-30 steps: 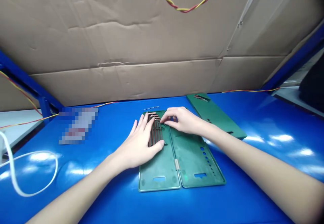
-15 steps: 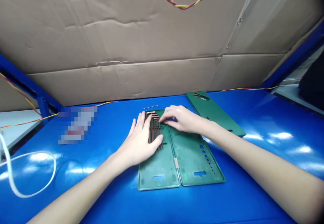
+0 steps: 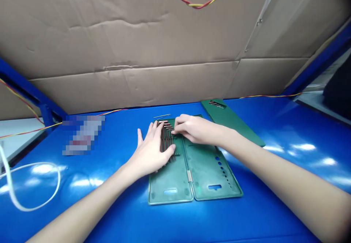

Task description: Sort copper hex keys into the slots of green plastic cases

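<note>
Bent metal keys (image 3: 168, 138) in open green case (image 3: 178, 180) on blue table (image 3: 115, 210). Left hand (image 3: 149, 152): fingers spread wide over keys. Right hand (image 3: 193, 126): fingers bunched by smaller keys; grip hidden, can't say. Best: left presses keys flat, right nudges gently, one by one. Flat thing (image 3: 83, 135) blurred; no words readable.

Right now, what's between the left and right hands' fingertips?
Bent ends of the L-shaped keys in the open green case, seen in the head view.
</note>
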{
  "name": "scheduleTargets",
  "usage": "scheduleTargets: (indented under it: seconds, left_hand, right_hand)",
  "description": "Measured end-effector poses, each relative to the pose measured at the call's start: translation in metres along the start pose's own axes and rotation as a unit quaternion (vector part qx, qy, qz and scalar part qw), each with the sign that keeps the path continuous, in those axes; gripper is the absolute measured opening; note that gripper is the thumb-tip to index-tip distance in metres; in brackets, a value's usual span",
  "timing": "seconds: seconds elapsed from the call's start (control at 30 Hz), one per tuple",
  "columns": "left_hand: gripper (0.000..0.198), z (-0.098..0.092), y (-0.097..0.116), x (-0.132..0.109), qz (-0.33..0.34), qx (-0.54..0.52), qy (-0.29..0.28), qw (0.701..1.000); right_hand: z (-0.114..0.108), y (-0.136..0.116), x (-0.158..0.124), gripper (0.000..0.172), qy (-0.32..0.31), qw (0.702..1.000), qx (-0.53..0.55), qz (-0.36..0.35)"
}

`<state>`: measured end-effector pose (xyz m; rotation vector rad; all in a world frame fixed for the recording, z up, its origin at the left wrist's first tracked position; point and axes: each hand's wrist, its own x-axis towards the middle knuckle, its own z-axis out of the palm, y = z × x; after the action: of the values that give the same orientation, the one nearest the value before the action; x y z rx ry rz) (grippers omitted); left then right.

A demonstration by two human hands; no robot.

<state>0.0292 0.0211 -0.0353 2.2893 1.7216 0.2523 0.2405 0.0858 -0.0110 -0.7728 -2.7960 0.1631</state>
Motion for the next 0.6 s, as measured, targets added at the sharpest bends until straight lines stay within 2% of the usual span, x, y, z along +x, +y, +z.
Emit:
scheduleTargets:
  seconds: [0.2, 0.37, 0.6]
  left_hand:
    - [0.078, 0.0008, -0.0010, 0.0008, 0.008, -0.019, 0.014, 1.000]
    - [0.073, 0.0013, -0.0006, 0.0006, 0.013, -0.032, 0.032, 0.999]
    - [0.074, 0.0039, -0.0030, 0.0015, 0.015, -0.027, 0.034, 0.999]
  right_hand:
    - [-0.0047, -0.0052, -0.0005, 0.031, -0.017, 1.000, -0.018, 0.006]
    - [-0.0069, -0.0078, -0.0045, 0.033, -0.043, 0.998, -0.054, -0.016]
    - [-0.0049, -0.0011, -0.0082, 0.031, -0.026, 0.999, 0.009, -0.018]
